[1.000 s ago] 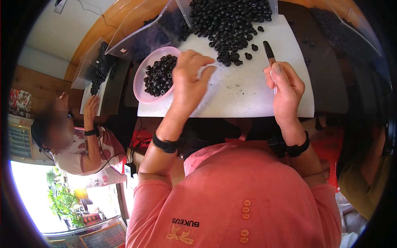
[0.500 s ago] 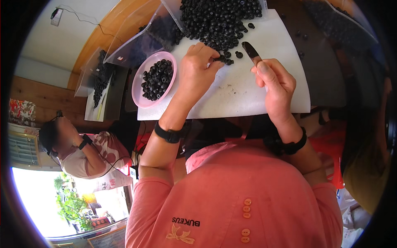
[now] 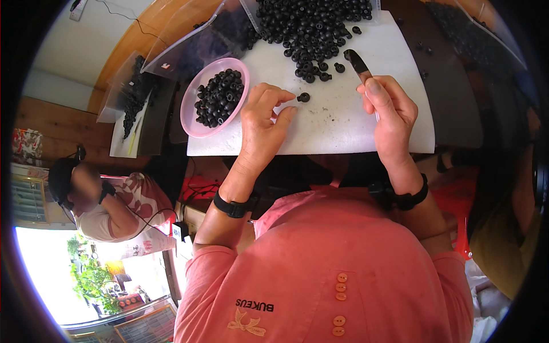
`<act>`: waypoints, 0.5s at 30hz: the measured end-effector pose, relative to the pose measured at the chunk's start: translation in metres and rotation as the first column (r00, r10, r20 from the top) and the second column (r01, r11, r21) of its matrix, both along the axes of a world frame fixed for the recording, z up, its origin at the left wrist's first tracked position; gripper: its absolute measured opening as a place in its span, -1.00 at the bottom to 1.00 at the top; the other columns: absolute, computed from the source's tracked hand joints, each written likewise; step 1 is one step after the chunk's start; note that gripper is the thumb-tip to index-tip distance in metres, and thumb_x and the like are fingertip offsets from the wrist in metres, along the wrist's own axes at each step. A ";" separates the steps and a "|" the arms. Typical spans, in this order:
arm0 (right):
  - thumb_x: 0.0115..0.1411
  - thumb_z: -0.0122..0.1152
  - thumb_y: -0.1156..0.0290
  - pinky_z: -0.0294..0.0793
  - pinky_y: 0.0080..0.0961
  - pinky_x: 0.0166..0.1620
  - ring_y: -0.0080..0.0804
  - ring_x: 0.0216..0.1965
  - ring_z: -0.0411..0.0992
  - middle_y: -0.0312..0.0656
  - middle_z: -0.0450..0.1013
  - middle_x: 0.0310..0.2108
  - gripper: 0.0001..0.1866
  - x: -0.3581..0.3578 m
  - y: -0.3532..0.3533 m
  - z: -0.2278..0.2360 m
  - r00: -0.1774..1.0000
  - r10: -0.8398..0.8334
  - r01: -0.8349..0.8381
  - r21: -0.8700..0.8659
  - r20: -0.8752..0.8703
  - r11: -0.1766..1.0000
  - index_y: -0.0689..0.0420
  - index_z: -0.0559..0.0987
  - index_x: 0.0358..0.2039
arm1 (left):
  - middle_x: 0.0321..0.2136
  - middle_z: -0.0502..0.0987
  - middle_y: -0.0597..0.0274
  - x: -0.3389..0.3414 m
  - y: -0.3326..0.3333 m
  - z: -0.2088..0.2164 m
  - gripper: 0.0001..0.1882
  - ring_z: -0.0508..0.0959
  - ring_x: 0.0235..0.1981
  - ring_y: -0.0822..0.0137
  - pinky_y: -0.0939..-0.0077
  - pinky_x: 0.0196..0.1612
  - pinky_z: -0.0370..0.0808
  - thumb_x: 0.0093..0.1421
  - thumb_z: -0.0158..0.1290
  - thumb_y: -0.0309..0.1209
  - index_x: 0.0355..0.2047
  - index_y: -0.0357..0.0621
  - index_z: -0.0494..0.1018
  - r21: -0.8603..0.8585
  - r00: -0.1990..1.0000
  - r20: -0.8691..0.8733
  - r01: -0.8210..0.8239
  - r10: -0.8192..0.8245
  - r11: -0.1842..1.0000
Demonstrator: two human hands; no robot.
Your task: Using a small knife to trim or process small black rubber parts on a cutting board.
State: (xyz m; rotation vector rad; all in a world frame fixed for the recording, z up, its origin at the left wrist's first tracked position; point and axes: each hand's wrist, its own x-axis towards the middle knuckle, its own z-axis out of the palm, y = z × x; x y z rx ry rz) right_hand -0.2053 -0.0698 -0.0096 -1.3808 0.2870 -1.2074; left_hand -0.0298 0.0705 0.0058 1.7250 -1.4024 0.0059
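My left hand (image 3: 266, 117) hovers over the white board (image 3: 343, 128), thumb and forefinger apart. Just past their tips lies a single small black ring-ended rubber part (image 3: 303, 97); whether the fingers touch it is hard to see. My right hand (image 3: 392, 111) is closed round a small knife (image 3: 357, 62), its dark, round-tipped blade pointing up and left and a bit of pale handle showing below the fist. Beyond both hands spreads a heap of similar black parts (image 3: 314, 28). Left of my left hand, a pink bowl (image 3: 189, 117) holds many more.
Clear plastic bins (image 3: 194, 43) with black parts stand at the far left. Another clear bin (image 3: 486, 37) sits at the far right on the dark tabletop (image 3: 452, 108). Across on the left sits another person (image 3: 123, 206), a hand raised to the head.
My left hand has drawn back toward me, and one black part now lies apart from the heap. The knife in my right hand has shifted slightly. The view has tilted a little.
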 end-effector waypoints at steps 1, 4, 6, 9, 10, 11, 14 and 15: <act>0.37 0.15 0.25 0.09 -0.64 -0.41 -0.68 -0.54 0.17 -0.42 0.25 -0.62 -0.68 0.000 0.000 0.000 1.000 0.002 -0.001 -0.009 0.009 1.000 0.26 0.60 -0.38 | -0.33 0.49 0.17 -0.001 0.000 -0.001 -0.77 0.51 -0.28 0.22 0.42 -0.37 0.48 0.01 0.20 -0.64 -0.28 -0.23 0.55 -0.008 1.000 0.013 -0.004 0.004 1.000; 0.37 0.15 0.25 0.08 -0.65 -0.42 -0.69 -0.54 0.16 -0.42 0.25 -0.62 -0.68 0.000 0.004 0.005 0.998 -0.038 0.037 -0.006 -0.054 0.999 0.26 0.60 -0.38 | -0.34 0.47 0.14 0.001 -0.008 -0.003 -0.77 0.47 -0.27 0.13 0.30 -0.29 0.49 -0.03 0.25 -0.60 -0.31 -0.24 0.54 -0.045 0.986 0.166 0.021 -0.013 0.999; 0.37 0.16 0.25 0.07 -0.66 -0.42 -0.69 -0.54 0.15 -0.43 0.25 -0.62 -0.68 0.000 0.002 0.003 0.998 -0.026 0.025 -0.016 -0.054 1.000 0.26 0.59 -0.39 | -0.34 0.48 0.14 -0.001 -0.018 0.000 -0.78 0.48 -0.27 0.13 0.31 -0.28 0.49 -0.03 0.25 -0.59 -0.31 -0.23 0.55 -0.011 0.963 0.270 0.026 -0.023 1.000; 0.36 0.17 0.24 0.06 -0.67 -0.43 -0.71 -0.55 0.14 -0.45 0.24 -0.62 -0.68 0.001 0.005 0.006 0.997 -0.021 0.021 0.000 -0.076 1.000 0.25 0.59 -0.39 | -0.33 0.46 0.09 -0.002 -0.030 -0.001 -0.78 0.45 -0.22 0.04 0.22 -0.21 0.47 -0.04 0.25 -0.58 -0.32 -0.24 0.56 0.049 0.926 0.376 0.005 -0.023 0.999; 0.36 0.17 0.24 0.05 -0.68 -0.44 -0.71 -0.55 0.13 -0.46 0.23 -0.62 -0.68 0.002 0.006 0.008 0.995 -0.024 0.027 0.027 -0.098 0.999 0.25 0.59 -0.39 | -0.32 0.46 0.09 -0.002 -0.031 0.000 -0.77 0.45 -0.22 0.04 0.22 -0.22 0.46 -0.05 0.24 -0.58 -0.32 -0.24 0.56 0.077 0.895 0.446 -0.017 -0.019 0.997; 0.36 0.17 0.24 0.05 -0.68 -0.44 -0.71 -0.55 0.13 -0.46 0.23 -0.62 -0.68 0.002 0.006 0.008 0.995 -0.023 0.026 0.023 -0.099 0.999 0.25 0.59 -0.39 | -0.32 0.46 0.09 -0.001 -0.033 0.001 -0.77 0.45 -0.22 0.05 0.21 -0.23 0.46 -0.05 0.23 -0.59 -0.31 -0.24 0.55 0.103 0.858 0.514 -0.043 -0.016 0.994; 0.34 0.21 0.27 0.06 -0.71 -0.44 -0.74 -0.54 0.12 -0.47 0.26 -0.60 -0.71 0.004 0.006 0.005 0.987 -0.037 0.037 -0.004 -0.156 0.999 0.25 0.60 -0.39 | -0.33 0.47 0.11 0.004 -0.039 -0.002 -0.75 0.48 -0.25 0.13 0.28 -0.25 0.46 0.01 0.21 -0.60 -0.25 -0.26 0.55 0.121 0.833 0.552 -0.068 -0.010 0.990; 0.33 0.25 0.28 0.08 -0.71 -0.47 -0.75 -0.54 0.11 -0.49 0.25 -0.61 -0.72 0.007 0.005 0.000 0.988 -0.059 0.053 -0.049 -0.144 0.997 0.26 0.59 -0.39 | -0.33 0.47 0.11 0.005 -0.039 -0.003 -0.75 0.48 -0.25 0.13 0.28 -0.25 0.46 0.01 0.21 -0.60 -0.25 -0.26 0.55 0.117 0.834 0.552 -0.066 -0.010 0.991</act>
